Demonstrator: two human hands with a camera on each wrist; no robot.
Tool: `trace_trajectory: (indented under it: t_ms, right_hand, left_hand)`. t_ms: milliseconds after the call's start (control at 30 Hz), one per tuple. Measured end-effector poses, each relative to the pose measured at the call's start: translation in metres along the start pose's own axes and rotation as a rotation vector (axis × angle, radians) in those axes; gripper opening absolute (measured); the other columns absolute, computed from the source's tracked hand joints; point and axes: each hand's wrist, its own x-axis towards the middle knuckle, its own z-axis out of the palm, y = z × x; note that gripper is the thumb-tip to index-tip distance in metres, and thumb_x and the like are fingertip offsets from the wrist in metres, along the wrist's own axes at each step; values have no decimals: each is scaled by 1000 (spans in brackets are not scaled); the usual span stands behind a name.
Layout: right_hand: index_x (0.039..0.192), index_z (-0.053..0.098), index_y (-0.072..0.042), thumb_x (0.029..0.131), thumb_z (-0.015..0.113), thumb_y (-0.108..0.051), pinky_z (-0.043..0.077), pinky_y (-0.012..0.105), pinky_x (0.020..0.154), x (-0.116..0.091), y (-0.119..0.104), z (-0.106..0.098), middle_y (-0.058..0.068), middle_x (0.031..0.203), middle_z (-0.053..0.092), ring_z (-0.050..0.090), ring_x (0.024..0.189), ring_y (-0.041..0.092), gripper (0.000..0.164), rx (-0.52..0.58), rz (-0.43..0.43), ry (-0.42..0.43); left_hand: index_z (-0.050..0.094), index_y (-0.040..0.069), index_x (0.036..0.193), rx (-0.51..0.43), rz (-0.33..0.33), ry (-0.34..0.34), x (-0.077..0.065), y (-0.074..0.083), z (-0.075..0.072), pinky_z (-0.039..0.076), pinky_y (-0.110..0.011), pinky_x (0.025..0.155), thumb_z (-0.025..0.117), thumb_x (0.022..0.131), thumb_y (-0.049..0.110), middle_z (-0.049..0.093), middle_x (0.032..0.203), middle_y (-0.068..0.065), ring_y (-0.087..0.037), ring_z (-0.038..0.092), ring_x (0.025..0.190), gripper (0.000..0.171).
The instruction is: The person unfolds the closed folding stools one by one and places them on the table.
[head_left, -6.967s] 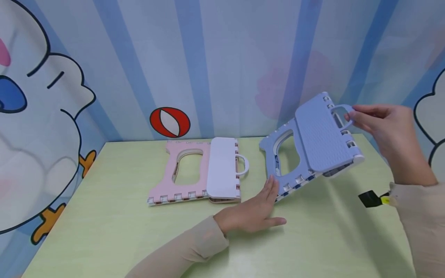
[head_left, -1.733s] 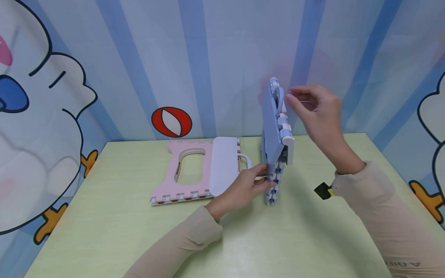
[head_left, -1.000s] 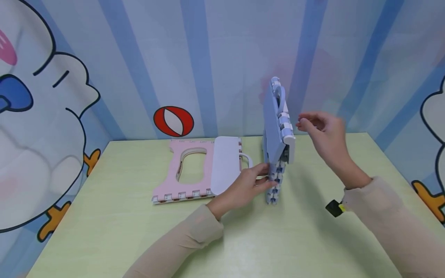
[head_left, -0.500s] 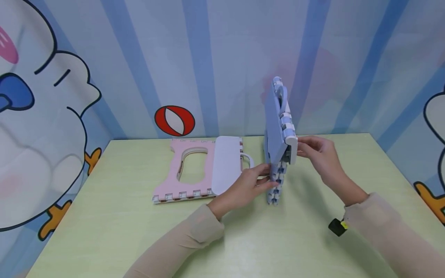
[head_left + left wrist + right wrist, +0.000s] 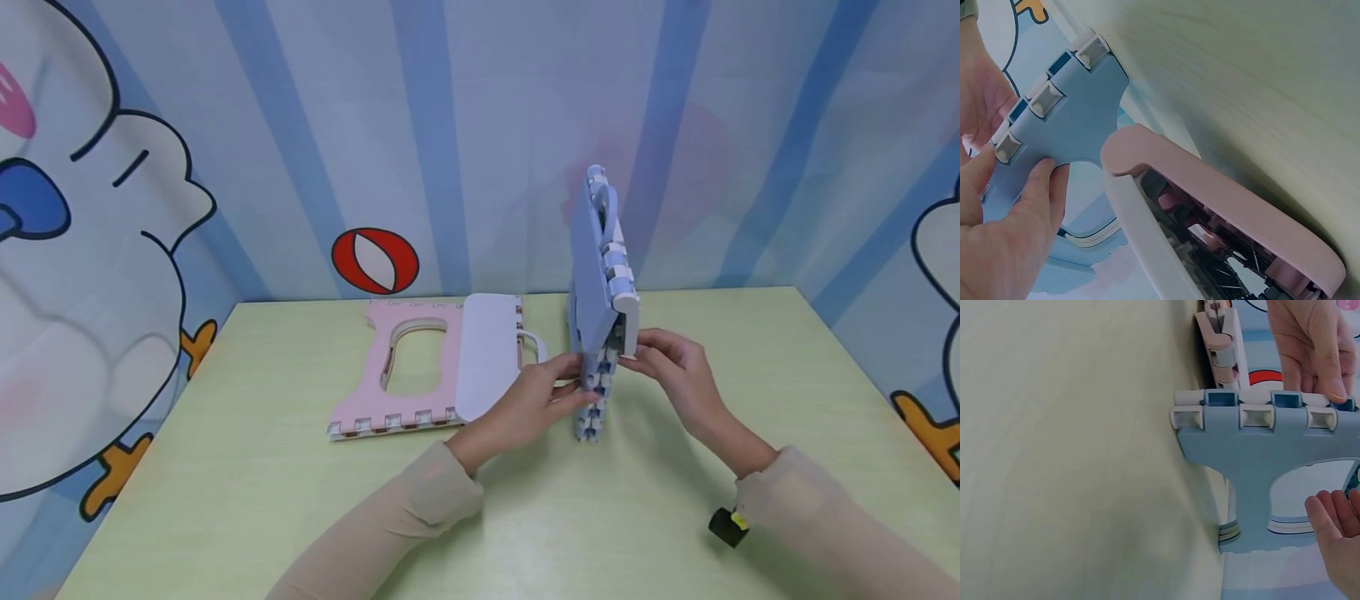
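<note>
A blue folding stool (image 5: pixel 592 275), folded flat, stands upright on its feet, edge-on in the head view. My left hand (image 5: pixel 521 408) grips its near leg edge, thumb on the hinged side and fingers on the left face, as the left wrist view shows around the stool's leg panel (image 5: pixel 1079 106). On the other side, my right hand (image 5: pixel 686 383) has its fingertips at the stool's right face, low down. The right wrist view shows those loosely bent fingers (image 5: pixel 1325 519) beside the leg opening; whether they touch is unclear. The stool's small handle (image 5: pixel 609 212) is free.
Left of the blue stool, a pink and white folding stool (image 5: pixel 435 367) lies folded flat on the pale green table (image 5: pixel 225 467), partly behind my left hand. A striped blue cartoon backdrop (image 5: pixel 510 150) rises at the table's back edge. A small black tag (image 5: pixel 727 527) hangs at my right cuff.
The blue stool, earlier tilted with its face showing, has turned edge-on and upright. My right hand has left its handle and moved down along the right side. The left hand now grips the edge.
</note>
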Motion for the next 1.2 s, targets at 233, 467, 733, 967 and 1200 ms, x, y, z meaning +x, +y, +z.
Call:
trace_trajectory:
  t_ms: [233, 467, 733, 967, 1200]
  right_hand:
    - [120, 67, -21, 100, 48, 7, 54, 22, 88, -9, 8, 5, -8, 116, 68, 67, 102, 7, 40, -47, -63, -92]
    - [128, 58, 7, 93, 62, 9, 53, 23, 89, -15, 12, 11, -9, 120, 63, 62, 107, 7, 35, -185, -69, -121]
    - [124, 59, 10, 86, 71, 9, 53, 28, 92, -15, 15, 13, -2, 117, 63, 62, 107, 10, 40, -216, -26, -104]
    - [124, 60, 8, 87, 72, 7, 53, 30, 92, -14, 16, 12, 9, 122, 61, 62, 107, 10, 38, -234, -20, -118]
    - [128, 58, 7, 87, 72, 8, 54, 29, 91, -10, 15, 8, 7, 125, 60, 62, 107, 9, 44, -291, -56, -168]
  left_hand:
    - [48, 1, 143, 0, 4, 10, 0, 1, 0, 45, -19, 99, 64, 98, 16, 57, 138, -12, -12, 54, 126, 50]
    - [52, 2, 139, -3, 26, 29, -1, 0, 0, 47, -21, 98, 65, 97, 15, 60, 133, -11, -11, 56, 123, 46]
    - [55, 2, 137, 8, 33, 38, 0, -1, 1, 47, -20, 97, 66, 97, 14, 62, 131, -10, -9, 56, 123, 44]
    - [56, 3, 134, 11, 39, 23, 0, -1, -2, 47, -20, 97, 66, 97, 16, 63, 130, -8, -8, 57, 121, 40]
    - [55, 2, 135, 19, 43, 16, 2, -3, -3, 48, -19, 95, 66, 97, 16, 62, 132, -10, -9, 57, 121, 42]
